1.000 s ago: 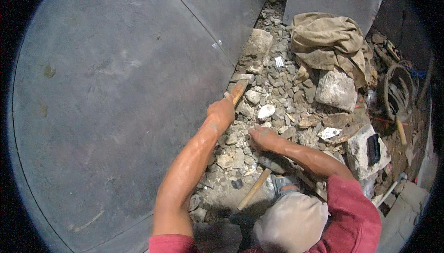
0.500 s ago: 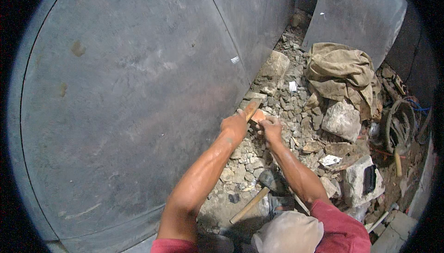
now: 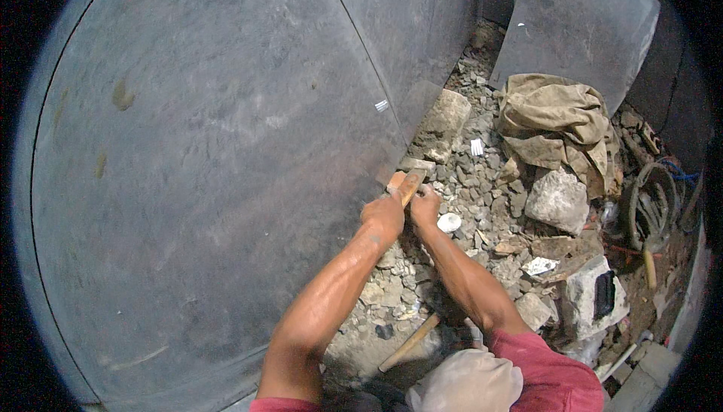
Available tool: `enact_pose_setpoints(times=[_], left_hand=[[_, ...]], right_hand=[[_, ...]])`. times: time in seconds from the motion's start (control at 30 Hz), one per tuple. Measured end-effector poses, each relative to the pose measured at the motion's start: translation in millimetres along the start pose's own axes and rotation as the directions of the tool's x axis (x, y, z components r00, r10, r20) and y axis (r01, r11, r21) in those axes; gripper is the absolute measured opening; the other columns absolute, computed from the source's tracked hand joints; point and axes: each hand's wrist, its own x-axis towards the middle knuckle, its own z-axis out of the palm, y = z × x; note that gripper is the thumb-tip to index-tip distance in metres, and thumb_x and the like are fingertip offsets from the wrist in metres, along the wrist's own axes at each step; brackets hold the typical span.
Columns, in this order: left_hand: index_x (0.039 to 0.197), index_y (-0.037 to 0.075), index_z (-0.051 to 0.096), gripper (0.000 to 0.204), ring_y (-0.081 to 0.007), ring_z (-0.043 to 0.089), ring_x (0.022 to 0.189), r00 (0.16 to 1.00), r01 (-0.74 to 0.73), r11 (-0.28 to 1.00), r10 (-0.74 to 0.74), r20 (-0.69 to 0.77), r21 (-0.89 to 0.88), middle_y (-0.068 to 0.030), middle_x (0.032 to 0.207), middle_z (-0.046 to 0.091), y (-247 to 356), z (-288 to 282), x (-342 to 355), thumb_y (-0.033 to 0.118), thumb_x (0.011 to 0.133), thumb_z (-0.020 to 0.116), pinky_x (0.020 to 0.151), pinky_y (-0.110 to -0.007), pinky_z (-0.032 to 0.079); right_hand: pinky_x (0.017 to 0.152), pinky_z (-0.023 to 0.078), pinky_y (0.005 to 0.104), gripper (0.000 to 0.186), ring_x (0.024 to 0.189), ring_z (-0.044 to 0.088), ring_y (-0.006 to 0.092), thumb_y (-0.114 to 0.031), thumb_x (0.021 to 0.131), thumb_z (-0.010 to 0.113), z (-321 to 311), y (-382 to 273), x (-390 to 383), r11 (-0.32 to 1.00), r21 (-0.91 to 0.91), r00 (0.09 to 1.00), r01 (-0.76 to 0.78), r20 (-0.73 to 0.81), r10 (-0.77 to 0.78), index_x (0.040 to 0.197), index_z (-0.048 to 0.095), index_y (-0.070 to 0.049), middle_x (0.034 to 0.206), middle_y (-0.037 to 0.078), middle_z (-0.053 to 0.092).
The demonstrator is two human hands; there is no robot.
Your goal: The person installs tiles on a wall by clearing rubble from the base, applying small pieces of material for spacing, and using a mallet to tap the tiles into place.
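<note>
My left hand [image 3: 384, 214] is closed round a flat, brown, bar-like tool [image 3: 411, 186], which slants up and away to the right. Against the tool's left side lies a small orange piece [image 3: 395, 180], like a bit of brick. My right hand [image 3: 425, 202] is at the tool's right side with its fingers curled in; what they grip is hidden. Both hands are low over the rubble, beside the foot of the grey panel [image 3: 248, 148]. A pale stone block [image 3: 416, 164] lies just beyond the tool's tip.
Loose grey stones [image 3: 482, 186] cover the ground. A white round object [image 3: 449, 223] lies right of my right wrist. Nearer me is a wooden handle [image 3: 410, 343]. At right are a crumpled tan cloth [image 3: 553, 122], large pale rocks [image 3: 557, 201] and a coiled hose [image 3: 651, 209].
The orange piece has gone from the tool's right side to its left. My right hand has moved left, closer to the tool, and the white round object now shows.
</note>
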Motion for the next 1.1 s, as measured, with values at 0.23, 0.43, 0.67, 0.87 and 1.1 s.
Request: enact_pose_setpoints(times=[0.23, 0.43, 0.67, 0.87, 1.1], left_hand=[[0.118, 0.004, 0.050, 0.032, -0.0300, 0.064, 0.093, 0.995, -0.031, 0.999, 0.026, 0.099, 0.044, -0.0174, 0.103, 0.064, 12.1, -10.2, 4.3, 0.017, 0.090, 0.041, 0.074, -0.041, 0.052], [0.113, -0.003, 0.047, 0.032, -0.0388, 0.063, 0.084, 0.996, -0.054, 0.999, 0.054, 0.073, -0.010, -0.0241, 0.094, 0.063, 0.8, -6.5, 2.6, 0.011, 0.084, 0.047, 0.074, -0.047, 0.050], [0.118, -0.007, 0.040, 0.037, -0.0420, 0.061, 0.088, 0.979, -0.125, 0.989, 0.110, 0.171, 0.081, -0.0291, 0.096, 0.061, 10.1, -8.3, 5.5, 0.014, 0.088, 0.044, 0.075, -0.048, 0.049], [0.124, -0.002, 0.037, 0.056, -0.0370, 0.060, 0.097, 0.975, -0.013, 0.991, -0.017, 0.220, 0.133, -0.0236, 0.103, 0.061, 5.3, -8.3, 13.3, 0.013, 0.075, 0.061, 0.081, -0.043, 0.049], [0.124, -0.003, 0.036, 0.055, -0.0367, 0.061, 0.094, 0.973, -0.032, 0.981, -0.013, 0.229, 0.194, -0.0233, 0.101, 0.062, 0.2, -9.1, 12.7, 0.011, 0.075, 0.059, 0.079, -0.043, 0.050]], right_hand=[[0.070, 0.048, 0.0324, 0.028, 0.077, 0.062, 0.0185, -0.013, 0.077, 0.063, -6.3, 25.7, 30.4, 0.997, 0.027, 0.990, -0.075, 0.121, 0.071, 0.099, 0.063, 0.003, 0.082, 0.012, 0.066], [0.077, 0.046, 0.0403, 0.026, 0.085, 0.061, 0.0360, -0.016, 0.073, 0.061, -12.8, 11.4, 18.9, 0.997, -0.070, 0.995, 0.042, 0.095, -0.036, 0.096, 0.063, -0.004, 0.090, 0.021, 0.064], [0.076, 0.045, 0.0435, 0.024, 0.087, 0.057, 0.0342, -0.020, 0.073, 0.063, -119.0, -18.6, -11.8, 0.769, -0.461, 0.890, 0.443, 0.325, -0.319, 0.093, 0.062, -0.004, 0.088, 0.019, 0.060], [0.075, 0.043, 0.0448, 0.021, 0.084, 0.052, 0.0356, -0.016, 0.073, 0.063, -52.6, -10.5, -35.7, 0.547, -0.310, 0.620, 0.778, 0.518, -0.589, 0.086, 0.055, -0.002, 0.085, 0.018, 0.053], [0.082, 0.041, 0.0430, 0.022, 0.094, 0.048, 0.0357, -0.014, 0.075, 0.061, -37.4, -5.8, -19.4, 0.612, -0.297, 0.662, 0.733, 0.518, -0.541, 0.088, 0.054, 0.001, 0.091, 0.019, 0.051]])
